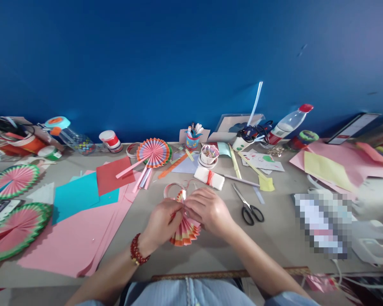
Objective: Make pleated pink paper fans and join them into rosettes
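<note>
While the head view shows the left hand (164, 219) and right hand (209, 208) pinching the pleated paper (185, 233) at its gathered middle, twelve o'clock from the shirt (187, 293) (scissors (249, 206) lie at the paper's three o'clock), uneven pressure could let folds slip.

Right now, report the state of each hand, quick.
Left hand: closed, pinching the pleated paper fan near its middle.
Right hand: curled in at the same fan's middle; its fingertips are hidden, so its grip cannot be told.
</note>
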`<state>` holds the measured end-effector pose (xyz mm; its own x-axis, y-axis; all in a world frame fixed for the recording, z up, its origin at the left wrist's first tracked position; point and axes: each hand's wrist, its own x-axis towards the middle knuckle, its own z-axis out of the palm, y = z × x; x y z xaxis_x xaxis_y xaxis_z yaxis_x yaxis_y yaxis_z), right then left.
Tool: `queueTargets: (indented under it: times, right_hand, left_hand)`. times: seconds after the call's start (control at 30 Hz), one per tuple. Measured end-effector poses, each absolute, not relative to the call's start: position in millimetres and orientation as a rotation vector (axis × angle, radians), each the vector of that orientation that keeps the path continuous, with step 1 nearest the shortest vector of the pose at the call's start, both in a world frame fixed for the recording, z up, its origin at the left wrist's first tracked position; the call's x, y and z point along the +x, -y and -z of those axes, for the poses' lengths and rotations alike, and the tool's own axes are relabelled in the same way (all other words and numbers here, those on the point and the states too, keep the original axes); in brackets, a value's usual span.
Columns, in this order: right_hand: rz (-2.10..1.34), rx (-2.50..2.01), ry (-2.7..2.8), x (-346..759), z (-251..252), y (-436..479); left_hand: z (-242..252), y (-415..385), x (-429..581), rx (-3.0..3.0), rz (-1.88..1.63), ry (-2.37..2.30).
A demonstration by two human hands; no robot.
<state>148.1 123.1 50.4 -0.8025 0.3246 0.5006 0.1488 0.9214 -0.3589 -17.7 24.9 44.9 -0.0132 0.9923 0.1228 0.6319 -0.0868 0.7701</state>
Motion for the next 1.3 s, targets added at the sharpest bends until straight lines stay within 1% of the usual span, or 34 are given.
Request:
queueTargets:
  times: [0.57,0.83,1.1,1.3]
  right_hand:
    - [-0.510,-0.333,2.480,150,-45,-129]
    - [-0.626,-0.258,2.496,152,-49,-134]
    - [-0.570,-0.251,2.434,152,-44,-133]
    - [-0.465,-0.269,2.426,149,-46,-131]
  left_hand:
    - [-47,-24,-16,1.778,-0.909,-1.684]
    - [-43,-25,-18,1.745,-0.946,-1.650]
    - [-45,-24,-17,1.795,-0.921,-1.653]
    - [-47,-25,-16,1.809,-0.899,-1.674]
